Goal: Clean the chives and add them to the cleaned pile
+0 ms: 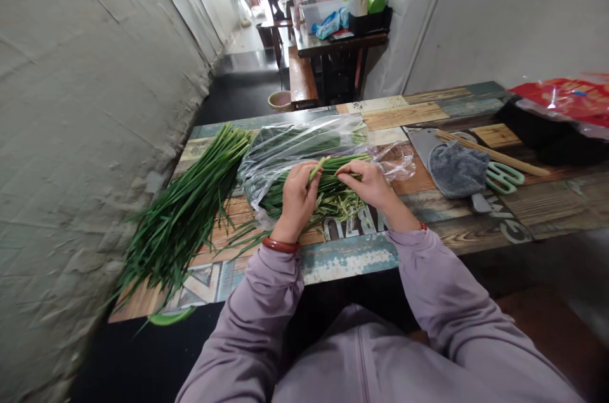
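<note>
My left hand [297,200] is closed around a few garlic chives [320,165], their pale stem ends poking up past the thumb. Just to its right, my right hand [370,184] is pinched, thumb against fingers; whatever sits between the fingertips is too small to make out. Beneath both hands, more chives lie partly inside a clear plastic bag [271,149]. Pale, torn trimmings [340,206] are scattered on the table below my hands. A large heap of green chives [185,212] spreads along the table's left end, its leaf tips hanging over the edge.
On the right of the wood-patterned table [352,260] are a grey cloth [457,168], chopsticks [504,155], green-handled scissors [504,178] and a red plastic bag [566,98]. A wall [85,105] borders the left. Beyond stand a bench [302,76] and another table; a person sits far back.
</note>
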Available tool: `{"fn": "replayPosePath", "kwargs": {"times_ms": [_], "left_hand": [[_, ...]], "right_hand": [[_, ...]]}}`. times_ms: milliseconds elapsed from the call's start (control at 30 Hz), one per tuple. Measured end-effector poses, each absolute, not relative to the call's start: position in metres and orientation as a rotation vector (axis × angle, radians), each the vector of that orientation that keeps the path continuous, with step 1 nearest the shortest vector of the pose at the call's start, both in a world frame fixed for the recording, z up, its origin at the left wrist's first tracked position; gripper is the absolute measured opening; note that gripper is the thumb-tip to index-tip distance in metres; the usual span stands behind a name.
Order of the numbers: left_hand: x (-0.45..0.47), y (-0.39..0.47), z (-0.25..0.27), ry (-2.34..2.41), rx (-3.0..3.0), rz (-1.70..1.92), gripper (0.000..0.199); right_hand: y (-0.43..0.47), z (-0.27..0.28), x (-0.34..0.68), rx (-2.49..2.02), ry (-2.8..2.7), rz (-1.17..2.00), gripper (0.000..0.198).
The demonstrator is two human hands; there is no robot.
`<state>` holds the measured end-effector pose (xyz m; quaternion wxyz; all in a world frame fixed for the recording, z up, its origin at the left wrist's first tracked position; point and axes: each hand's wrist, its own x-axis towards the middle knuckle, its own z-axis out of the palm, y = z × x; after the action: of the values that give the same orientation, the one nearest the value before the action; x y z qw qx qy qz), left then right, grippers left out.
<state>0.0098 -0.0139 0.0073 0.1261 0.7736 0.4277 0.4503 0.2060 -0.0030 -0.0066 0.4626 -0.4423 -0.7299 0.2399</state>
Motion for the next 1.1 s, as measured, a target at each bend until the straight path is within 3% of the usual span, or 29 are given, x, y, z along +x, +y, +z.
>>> {"fn": "replayPosePath", "kwargs": {"times_ms": [167,333,500,600,733,867,1100], "left_hand": [[0.012,-0.013,0.0,1.268,2.275,0.962,0.024],[0.011,-0.012,0.003,1.309,2.12,0.938,0.025],[0.01,-0.013,0.008,1.333,2.017,1.004,0.026],[0.01,-0.013,0.006,1.323,2.005,1.01,0.023],[0.009,-0.012,0.005,1.281,2.037,1.059,0.02],[0.009,-0.011,0.004,1.208,2.133,1.127,0.023],[0.01,-0.011,0.001,1.243,2.087,0.905,0.022]], "right_hand": [[-0.006,-0.007,0.2,-1.07,-1.621,0.86,0.026],[-0.003,-0.008,0.208,-1.065,-1.28,1.004,0.045],[-0.001,-0.01,0.208,-0.997,-1.285,1.076,0.028],[-0.002,-0.011,0.204,-0.922,-1.42,1.149,0.028],[-0.004,-0.011,0.201,-0.971,-1.461,1.0,0.018],[-0.004,-0.013,0.198,-1.046,-1.326,1.0,0.024],[-0.001,-0.017,0.192,-1.067,-1.236,1.027,0.025]]}}
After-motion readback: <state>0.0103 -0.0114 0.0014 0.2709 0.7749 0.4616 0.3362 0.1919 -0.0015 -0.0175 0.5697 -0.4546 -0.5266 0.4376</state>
